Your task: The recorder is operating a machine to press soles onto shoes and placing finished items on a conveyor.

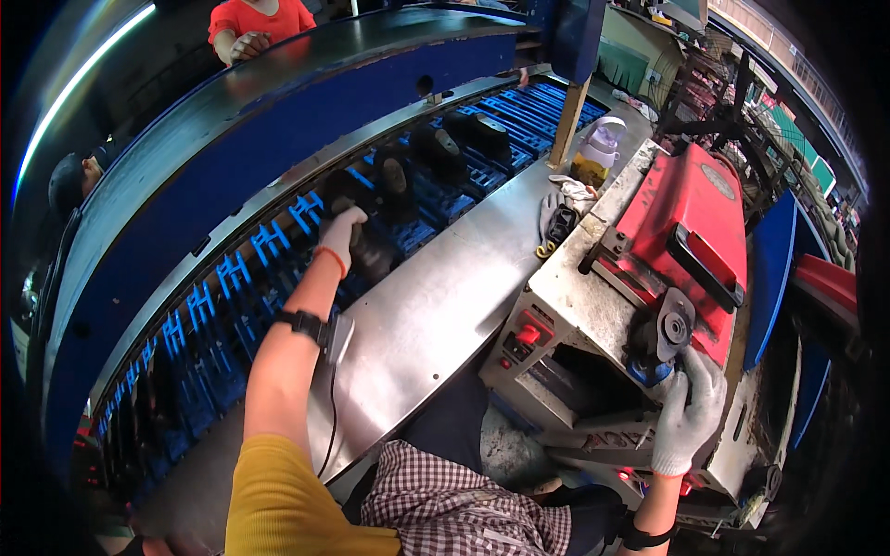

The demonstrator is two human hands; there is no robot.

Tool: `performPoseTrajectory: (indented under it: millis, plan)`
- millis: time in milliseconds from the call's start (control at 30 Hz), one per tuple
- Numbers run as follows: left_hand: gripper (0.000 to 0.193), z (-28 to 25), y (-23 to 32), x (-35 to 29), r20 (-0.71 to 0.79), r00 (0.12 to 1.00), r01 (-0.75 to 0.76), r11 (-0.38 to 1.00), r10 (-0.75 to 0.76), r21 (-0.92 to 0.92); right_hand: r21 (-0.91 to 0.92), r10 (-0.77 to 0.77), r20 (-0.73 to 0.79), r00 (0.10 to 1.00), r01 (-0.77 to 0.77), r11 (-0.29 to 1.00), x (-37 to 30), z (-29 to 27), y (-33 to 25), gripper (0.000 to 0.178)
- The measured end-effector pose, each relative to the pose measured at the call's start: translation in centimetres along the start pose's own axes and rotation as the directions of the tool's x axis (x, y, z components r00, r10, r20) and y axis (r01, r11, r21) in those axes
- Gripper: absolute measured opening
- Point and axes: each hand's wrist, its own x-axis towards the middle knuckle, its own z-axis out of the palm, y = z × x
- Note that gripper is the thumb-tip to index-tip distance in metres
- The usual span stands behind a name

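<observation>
My left hand [342,233], in a white glove with an orange cuff, reaches over the blue slatted conveyor [232,269]. Its fingers are closed round the end of a dark shoe-shaped piece [375,255], partly hidden in shadow. My right hand [692,408], also gloved in white, is beside the red and white machine [575,287]. Its thumb and fingers are apart, with the fingertips at the lower edge of a black shoe-shaped piece [669,326] with a round fitting on top. A blue part [656,373] shows under that piece.
More dark shoe-shaped pieces [438,153] lie along the conveyor. A metal ledge [445,296] runs between it and me. A bottle [598,148] and a spare glove [573,190] are near the wooden post [568,125]. A person in red [261,23] stands beyond the blue frame [306,130].
</observation>
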Motion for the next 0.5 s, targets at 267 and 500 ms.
performPoseTrajectory:
  millis: [267, 500]
  plan:
    - [0.079, 1.1, -1.5, 6.5, -0.073, 0.955, -0.139, 0.653, 0.287, 0.745, -0.080, 0.067, -0.106, 0.992, -0.075, 0.994, -0.3, 0.0, 1.2, 0.031]
    - [0.068, 3.2, -1.7, -4.8, 0.289, 0.677, -0.418, 0.030, 0.677, 0.908, -0.147, 0.254, 0.211, 0.944, -0.226, 0.963, 2.4, -1.0, -0.6, 0.048]
